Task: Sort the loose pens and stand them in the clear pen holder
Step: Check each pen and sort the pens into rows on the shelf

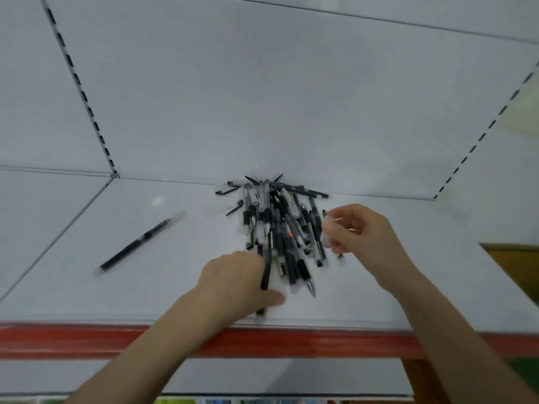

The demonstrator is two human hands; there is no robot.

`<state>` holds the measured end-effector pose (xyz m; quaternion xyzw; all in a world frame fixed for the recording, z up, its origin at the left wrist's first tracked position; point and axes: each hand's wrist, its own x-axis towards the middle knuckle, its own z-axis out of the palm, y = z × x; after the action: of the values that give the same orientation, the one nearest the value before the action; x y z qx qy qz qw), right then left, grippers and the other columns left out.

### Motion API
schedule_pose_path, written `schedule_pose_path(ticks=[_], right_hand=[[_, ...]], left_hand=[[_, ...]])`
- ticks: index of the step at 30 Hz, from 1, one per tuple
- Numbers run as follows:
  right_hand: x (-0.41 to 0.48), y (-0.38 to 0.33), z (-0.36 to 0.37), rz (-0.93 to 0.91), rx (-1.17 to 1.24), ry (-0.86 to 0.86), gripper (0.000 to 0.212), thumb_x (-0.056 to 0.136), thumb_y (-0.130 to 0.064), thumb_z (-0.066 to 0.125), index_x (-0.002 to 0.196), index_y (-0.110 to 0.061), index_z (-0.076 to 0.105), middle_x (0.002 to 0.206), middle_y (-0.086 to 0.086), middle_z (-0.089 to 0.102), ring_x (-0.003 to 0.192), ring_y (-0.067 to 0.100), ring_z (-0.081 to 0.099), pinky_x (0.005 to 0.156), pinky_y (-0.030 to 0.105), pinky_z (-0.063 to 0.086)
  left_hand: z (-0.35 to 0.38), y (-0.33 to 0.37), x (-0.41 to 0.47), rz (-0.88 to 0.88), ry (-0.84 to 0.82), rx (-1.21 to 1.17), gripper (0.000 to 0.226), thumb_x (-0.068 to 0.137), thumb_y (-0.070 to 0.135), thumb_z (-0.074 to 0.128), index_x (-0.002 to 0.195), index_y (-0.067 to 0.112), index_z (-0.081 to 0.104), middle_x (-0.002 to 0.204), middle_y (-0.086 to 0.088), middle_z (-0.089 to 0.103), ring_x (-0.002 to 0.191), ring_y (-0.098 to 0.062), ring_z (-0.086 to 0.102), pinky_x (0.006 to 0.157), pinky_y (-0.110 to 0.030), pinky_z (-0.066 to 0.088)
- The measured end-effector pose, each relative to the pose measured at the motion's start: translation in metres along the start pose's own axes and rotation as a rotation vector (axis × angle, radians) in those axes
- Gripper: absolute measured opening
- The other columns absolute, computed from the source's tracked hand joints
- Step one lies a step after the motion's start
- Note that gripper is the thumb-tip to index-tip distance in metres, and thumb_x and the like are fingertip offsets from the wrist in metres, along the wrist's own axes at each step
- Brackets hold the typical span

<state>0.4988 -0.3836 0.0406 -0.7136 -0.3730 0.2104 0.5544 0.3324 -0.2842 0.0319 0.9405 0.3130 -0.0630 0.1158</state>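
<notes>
black plastic pen (266, 272) was what your left hand (233, 281) gripped, fingers curled round its slim barrel at the near edge of the heap. your right hand (358, 234) pinched a clear-barrelled pen (326, 228) between its fingertips, just right of the heap. the other black and clear pens lay in a loose pile (280, 220) on the white flat shelf (145, 295), the far end touching the white back panel (262, 97). one black-and-clear single pen (137, 243) lay well apart to the left. a red strip (87, 339) ran along the shelf's front edge.
</notes>
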Motion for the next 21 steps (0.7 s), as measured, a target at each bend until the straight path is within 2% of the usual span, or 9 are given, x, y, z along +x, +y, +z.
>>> schedule_pose_path(ticks=[2, 4, 8, 10, 12, 14, 21], right_hand=[[-0.001, -0.003, 0.002, 0.024, 0.084, 0.003, 0.006, 0.084, -0.011, 0.064, 0.089, -0.011, 0.062, 0.066, 0.004, 0.067, 0.061, 0.015, 0.065, 0.058, 0.02, 0.053], [0.0, -0.006, 0.005, 0.044, 0.18, -0.006, 0.007, 0.085, -0.011, 0.063, 0.091, -0.012, 0.061, 0.067, 0.004, 0.067, 0.064, 0.015, 0.067, 0.058, 0.019, 0.053], [0.004, -0.017, 0.012, 0.084, 0.426, -0.019, 0.009, 0.085, -0.01, 0.06, 0.095, -0.01, 0.06, 0.069, 0.005, 0.069, 0.067, 0.016, 0.069, 0.059, 0.019, 0.054], [0.006, -0.024, 0.017, 0.099, 0.531, -0.03, 0.012, 0.085, -0.011, 0.059, 0.097, -0.009, 0.061, 0.074, 0.006, 0.07, 0.07, 0.017, 0.07, 0.06, 0.019, 0.055], [0.009, -0.03, 0.022, 0.102, 0.593, -0.042, 0.013, 0.085, -0.011, 0.059, 0.097, -0.01, 0.062, 0.077, 0.006, 0.071, 0.071, 0.017, 0.071, 0.061, 0.02, 0.056], [0.01, -0.036, 0.028, 0.099, 0.64, -0.048, 0.012, 0.082, -0.012, 0.059, 0.094, -0.011, 0.062, 0.078, 0.007, 0.071, 0.069, 0.018, 0.071, 0.062, 0.021, 0.057], [0.003, -0.052, 0.039, 0.028, 0.62, -0.084, 0.028, 0.07, -0.022, 0.062, 0.095, -0.011, 0.061, 0.077, 0.008, 0.072, 0.07, 0.02, 0.071, 0.06, 0.02, 0.055]], left_hand=[[-0.006, -0.009, -0.005, -0.003, -0.003, -0.062, 0.033, 0.085, 0.042, 0.054, 0.069, 0.017, 0.041, 0.071, 0.003, 0.049, 0.074, -0.02, 0.052, 0.062, -0.027, 0.038], [-0.008, -0.019, -0.01, -0.018, 0.073, -0.133, 0.022, 0.09, 0.032, 0.048, 0.075, 0.015, 0.045, 0.077, 0.0, 0.055, 0.075, -0.021, 0.054, 0.064, -0.028, 0.04], [-0.013, -0.036, -0.028, -0.047, 0.194, -0.367, 0.014, 0.096, 0.026, 0.041, 0.085, 0.017, 0.046, 0.074, 0.002, 0.063, 0.052, -0.001, 0.054, 0.055, -0.017, 0.04], [-0.016, -0.038, -0.038, -0.034, 0.265, -0.5, 0.013, 0.095, 0.022, 0.041, 0.084, 0.028, 0.043, 0.072, 0.005, 0.062, 0.053, 0.003, 0.054, 0.055, -0.015, 0.042], [-0.018, -0.036, -0.047, 0.024, 0.367, -0.605, 0.016, 0.093, 0.02, 0.043, 0.085, 0.033, 0.043, 0.069, 0.002, 0.061, 0.055, -0.003, 0.051, 0.054, -0.016, 0.039], [-0.021, -0.031, -0.054, 0.082, 0.439, -0.67, 0.011, 0.089, 0.023, 0.045, 0.089, 0.034, 0.047, 0.066, -0.006, 0.059, 0.05, -0.01, 0.044, 0.049, -0.02, 0.032], [-0.024, -0.021, -0.059, 0.154, 0.509, -0.702, 0.007, 0.089, 0.026, 0.048, 0.089, 0.033, 0.051, 0.073, -0.003, 0.056, 0.05, -0.011, 0.042, 0.048, -0.018, 0.03]])
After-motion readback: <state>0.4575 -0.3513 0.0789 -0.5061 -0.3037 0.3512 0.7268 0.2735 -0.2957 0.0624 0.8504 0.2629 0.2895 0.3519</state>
